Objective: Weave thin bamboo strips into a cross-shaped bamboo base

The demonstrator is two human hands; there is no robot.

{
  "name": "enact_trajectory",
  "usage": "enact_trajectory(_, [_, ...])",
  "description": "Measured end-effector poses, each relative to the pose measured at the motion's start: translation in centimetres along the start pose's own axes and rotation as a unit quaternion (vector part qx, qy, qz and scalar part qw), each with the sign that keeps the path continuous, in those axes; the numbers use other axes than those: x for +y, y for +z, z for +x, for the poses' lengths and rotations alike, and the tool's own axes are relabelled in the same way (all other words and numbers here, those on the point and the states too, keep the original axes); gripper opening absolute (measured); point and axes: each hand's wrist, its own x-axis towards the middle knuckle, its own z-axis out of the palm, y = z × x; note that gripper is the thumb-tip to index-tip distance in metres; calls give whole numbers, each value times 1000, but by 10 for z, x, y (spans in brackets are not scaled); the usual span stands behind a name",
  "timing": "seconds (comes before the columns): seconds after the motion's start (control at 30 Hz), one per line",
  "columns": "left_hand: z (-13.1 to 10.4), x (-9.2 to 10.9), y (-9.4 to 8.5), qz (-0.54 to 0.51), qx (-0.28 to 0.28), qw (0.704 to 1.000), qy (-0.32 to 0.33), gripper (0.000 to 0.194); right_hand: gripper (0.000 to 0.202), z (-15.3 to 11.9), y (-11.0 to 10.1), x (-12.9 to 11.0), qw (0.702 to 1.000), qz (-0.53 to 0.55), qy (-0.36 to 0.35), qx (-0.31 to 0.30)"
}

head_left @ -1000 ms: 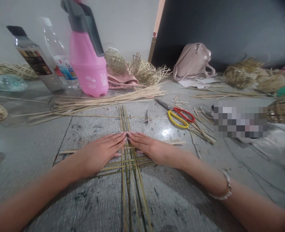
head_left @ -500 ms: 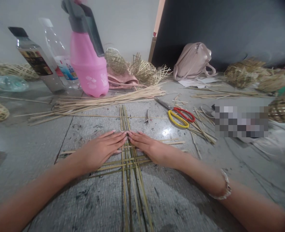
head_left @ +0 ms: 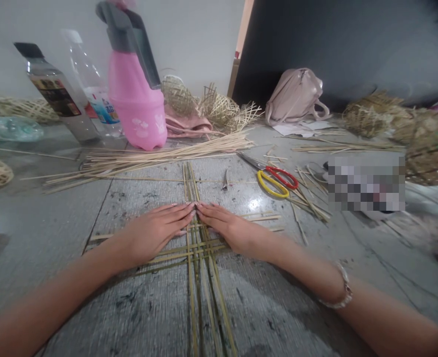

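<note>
My left hand [head_left: 155,233] lies with its fingers stretched out over a crosswise weave of bamboo strips [head_left: 200,253]. From the other side my right hand [head_left: 237,230] rests on the same strips, fingers extended. The fingertips of both hands meet above the lengthwise strips and hide part of the weave. Several greenish strips run toward me, while others cross them from side to side under my hands. Beyond the fingers, the far ends of the lengthwise strips [head_left: 189,181] show on the grey surface.
Scissors [head_left: 277,182] with one red and one yellow handle lie at the right, near a small curved dark piece [head_left: 225,179]. A bundle of pale strips [head_left: 159,154], a pink spray bottle [head_left: 137,99], plastic bottles [head_left: 55,94], woven pieces [head_left: 219,104] and a bag [head_left: 295,96] stand behind.
Both hands stay in place on the strips. The view has shifted very slightly, and the woven basket at the right edge shows a little farther left.
</note>
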Motion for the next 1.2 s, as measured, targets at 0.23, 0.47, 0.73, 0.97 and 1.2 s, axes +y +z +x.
enact_trajectory(0.23, [1,4,-11,18,-23,1000,-11,61,54,2,-17,-5,998,47,23,-25])
enact_trajectory(0.47, [-2,18,-18,14,-49,999,1,54,56,-1,-19,-3,998,59,16,-29])
enact_trajectory(0.73, [-3,22,-15,32,-59,998,-10,49,53,2,-15,-4,999,-1,-18,-51])
enact_trajectory(0.97, [-4,23,-10,45,-63,997,-8,48,50,0,-10,-3,999,-11,-26,-39])
enact_trajectory(1.2, [-5,17,-2,47,-31,998,3,45,47,1,-7,-3,1000,-8,-18,-25])
